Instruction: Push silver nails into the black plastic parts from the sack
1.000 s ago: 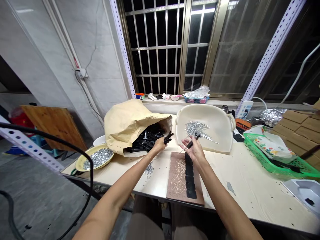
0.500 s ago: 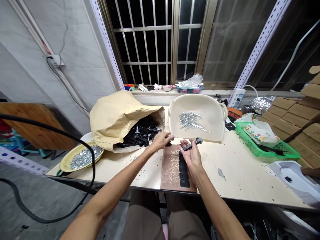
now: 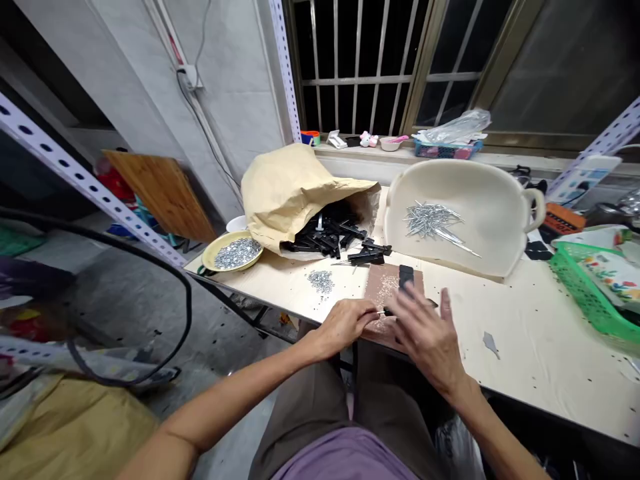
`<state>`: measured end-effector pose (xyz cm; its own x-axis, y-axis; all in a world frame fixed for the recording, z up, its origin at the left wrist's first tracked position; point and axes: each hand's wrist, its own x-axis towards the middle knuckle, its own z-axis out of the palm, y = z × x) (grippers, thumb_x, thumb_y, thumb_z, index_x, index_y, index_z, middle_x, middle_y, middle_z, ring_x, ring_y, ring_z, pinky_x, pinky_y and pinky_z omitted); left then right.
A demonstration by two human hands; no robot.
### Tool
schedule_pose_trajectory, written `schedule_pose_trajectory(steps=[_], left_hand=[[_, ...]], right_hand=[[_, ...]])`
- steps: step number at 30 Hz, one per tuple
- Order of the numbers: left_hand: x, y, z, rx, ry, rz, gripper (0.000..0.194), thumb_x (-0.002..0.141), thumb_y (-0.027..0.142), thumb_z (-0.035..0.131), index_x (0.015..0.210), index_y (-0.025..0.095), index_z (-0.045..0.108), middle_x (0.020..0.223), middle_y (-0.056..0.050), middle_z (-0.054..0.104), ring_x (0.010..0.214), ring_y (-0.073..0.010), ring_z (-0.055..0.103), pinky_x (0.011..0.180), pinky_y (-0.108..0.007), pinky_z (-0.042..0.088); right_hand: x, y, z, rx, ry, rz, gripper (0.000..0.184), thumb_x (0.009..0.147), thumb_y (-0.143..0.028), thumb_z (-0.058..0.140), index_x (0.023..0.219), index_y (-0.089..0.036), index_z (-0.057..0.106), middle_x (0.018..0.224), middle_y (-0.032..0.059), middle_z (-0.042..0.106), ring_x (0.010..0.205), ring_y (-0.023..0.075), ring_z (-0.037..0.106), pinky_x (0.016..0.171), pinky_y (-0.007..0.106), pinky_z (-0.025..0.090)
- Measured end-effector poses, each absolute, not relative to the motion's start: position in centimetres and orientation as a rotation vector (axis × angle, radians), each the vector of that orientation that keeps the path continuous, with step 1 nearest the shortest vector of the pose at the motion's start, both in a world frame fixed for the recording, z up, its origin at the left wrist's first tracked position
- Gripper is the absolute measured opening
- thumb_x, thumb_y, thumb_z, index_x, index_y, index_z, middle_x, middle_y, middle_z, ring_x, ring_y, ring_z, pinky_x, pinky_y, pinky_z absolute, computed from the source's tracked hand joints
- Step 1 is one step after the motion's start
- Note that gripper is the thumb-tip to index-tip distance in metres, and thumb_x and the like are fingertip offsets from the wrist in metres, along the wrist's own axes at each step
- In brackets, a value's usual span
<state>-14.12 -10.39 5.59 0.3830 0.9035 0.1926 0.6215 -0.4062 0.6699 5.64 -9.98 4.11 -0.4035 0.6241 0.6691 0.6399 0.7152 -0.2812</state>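
My left hand (image 3: 347,325) is closed in a pinch at the end of a thin metal pin (image 3: 381,312), at the front of the brown board (image 3: 373,288). The pin reaches right, toward a black plastic piece (image 3: 434,303) mostly hidden under my right hand. My right hand (image 3: 425,330) hovers or rests above that piece, fingers spread and smeared by motion; whether it touches is unclear. Black pads (image 3: 406,275) run along the board's right side, and pale worn specks cover its middle. Small metal bits (image 3: 321,281) lie in a pile left of the board.
A paper sack (image 3: 285,193) spills black plastic parts (image 3: 325,233) behind the board. Metal pins (image 3: 433,220) lie in a cream basin (image 3: 490,200). A yellow dish (image 3: 213,257) of metal bits stands left, a green basket (image 3: 580,287) right. A grey scrap (image 3: 491,344) lies on the table.
My right hand has opened and turned over above the black piece it held. My left hand has come down from near the sack to the pin. The view has swung left.
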Motion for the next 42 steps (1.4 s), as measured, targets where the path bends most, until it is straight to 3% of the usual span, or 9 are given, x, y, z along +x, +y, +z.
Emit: schedule_pose_trajectory(steps=[2,5,8,14,21,27,30,36,42], left_hand=[[-14.5,-11.9,5.5,2.121,1.244,0.731,0.024,0.089,0.026,0.045,0.086,0.020,0.068,0.080,-0.005,0.068,0.073,-0.0172,0.060,0.065,-0.022,0.037],[-15.4,-13.5,5.3,2.022,1.143,0.645,0.027,0.090,0.031,0.043,0.088,0.020,0.068,0.075,-0.003,0.068,0.067,-0.0152,0.059,0.063,-0.022,0.039],[-17.6,-13.3,4.4,1.984,1.301,0.657,0.035,0.091,0.036,0.040,0.082,0.019,0.069,0.070,-0.003,0.064,0.065,-0.0145,0.056,0.062,-0.022,0.039],[-22.6,-10.2,1.3,2.256,1.760,0.632,0.025,0.090,0.028,0.044,0.096,0.020,0.067,0.088,-0.007,0.058,0.086,-0.0189,0.051,0.074,-0.027,0.039],[-23.0,-9.1,0.1,2.454,1.755,0.360,0.024,0.091,0.023,0.040,0.088,0.021,0.064,0.087,-0.006,0.054,0.089,-0.0194,0.046,0.071,-0.027,0.038],[-23.6,-8.1,-0.5,2.368,1.715,0.513,0.019,0.089,0.024,0.045,0.087,0.019,0.063,0.088,-0.007,0.056,0.092,-0.0195,0.048,0.078,-0.029,0.040],[-23.3,-7.7,-0.5,2.139,1.686,0.741,0.014,0.085,0.025,0.053,0.080,0.018,0.063,0.084,-0.006,0.057,0.087,-0.0185,0.051,0.078,-0.029,0.041],[-20.5,-7.3,0.8,0.913,1.258,1.154,0.021,0.075,0.033,0.067,0.075,0.013,0.060,0.063,0.002,0.052,0.052,-0.0065,0.047,0.050,-0.018,0.041],[-18.7,-7.1,1.9,0.507,0.861,1.075,0.017,0.074,0.024,0.070,0.077,0.012,0.060,0.071,0.000,0.060,0.059,-0.0055,0.057,0.057,-0.016,0.050]], right_hand=[[5.7,-11.2,4.0,-0.777,-2.421,-0.100,0.041,0.087,-0.019,0.053,0.126,-0.030,0.049,0.117,0.0027,0.062,0.107,0.0214,0.055,0.104,0.048,0.029],[5.8,-12.4,3.5,-0.760,-2.546,-0.157,0.033,0.089,-0.017,0.049,0.121,-0.025,0.055,0.108,0.0049,0.065,0.088,0.0175,0.059,0.078,0.031,0.046],[6.2,-12.7,3.1,-0.866,-2.528,-0.196,0.025,0.089,-0.019,0.049,0.110,-0.024,0.062,0.101,0.0042,0.067,0.083,0.0161,0.059,0.070,0.027,0.045],[7.0,-12.4,2.9,-1.053,-2.370,-0.099,0.017,0.088,-0.024,0.051,0.098,-0.022,0.065,0.094,0.0036,0.066,0.082,0.0136,0.061,0.069,0.024,0.046],[6.2,-12.6,3.0,-1.042,-2.331,0.008,0.018,0.089,-0.024,0.049,0.100,-0.022,0.064,0.092,0.0034,0.067,0.082,0.0139,0.063,0.071,0.024,0.048],[5.4,-11.7,3.3,-1.090,-2.201,0.173,0.020,0.090,-0.026,0.046,0.098,-0.022,0.064,0.094,0.0046,0.065,0.083,0.0144,0.063,0.071,0.024,0.049],[4.6,-10.9,3.6,-1.104,-2.119,0.246,0.019,0.090,-0.026,0.047,0.096,-0.022,0.064,0.095,0.0046,0.065,0.084,0.0152,0.063,0.072,0.026,0.050],[1.8,-9.3,3.9,-1.116,-2.064,0.318,0.022,0.090,-0.025,0.045,0.099,-0.024,0.065,0.092,0.0036,0.065,0.083,0.0160,0.062,0.071,0.027,0.048],[0.7,-8.2,3.8,-1.152,-2.116,0.288,0.023,0.090,-0.025,0.046,0.104,-0.025,0.064,0.092,0.0037,0.066,0.084,0.0170,0.061,0.075,0.028,0.046]])
